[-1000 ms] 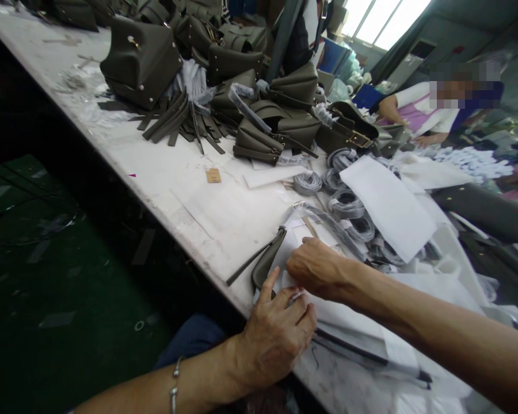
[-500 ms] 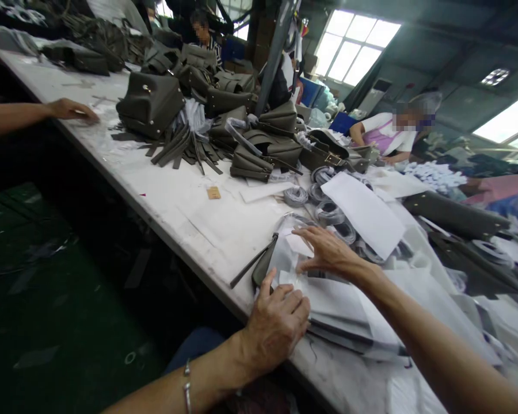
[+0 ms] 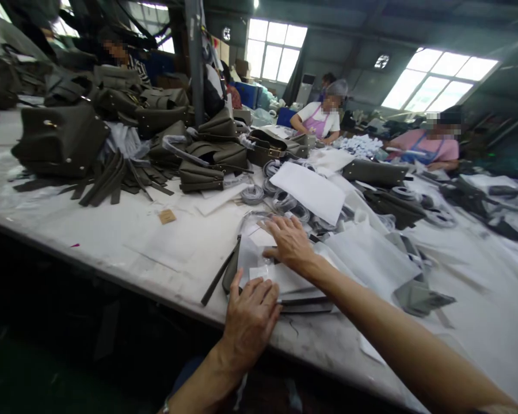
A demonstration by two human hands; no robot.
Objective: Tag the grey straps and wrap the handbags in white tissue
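Note:
A dark olive bag (image 3: 231, 272) lies at the front edge of the table, covered by white sheets (image 3: 285, 275) and clear film. My left hand (image 3: 252, 313) rests over its near edge, fingers apart and slightly bent, pressing on the sheets. Farther in, my right hand (image 3: 291, 246) lies palm down on the film and sheets, fingers spread and thumb out. A thin dark strap (image 3: 218, 276) sticks out to the left of the bag. What lies beneath my palms is hidden.
Olive bags (image 3: 60, 141) are heaped along the left and back of the table (image 3: 155, 270). Plastic-wrapped rolled straps (image 3: 252, 194) and a large white sheet (image 3: 309, 191) lie behind my hands. A small tan card (image 3: 167, 216) is left. Co-workers (image 3: 319, 121) sit opposite.
The view has swung to the right, so another co-worker shows there and the arm at the left is out of sight. Both my hands stay on the covered bag, the right one lying flatter.

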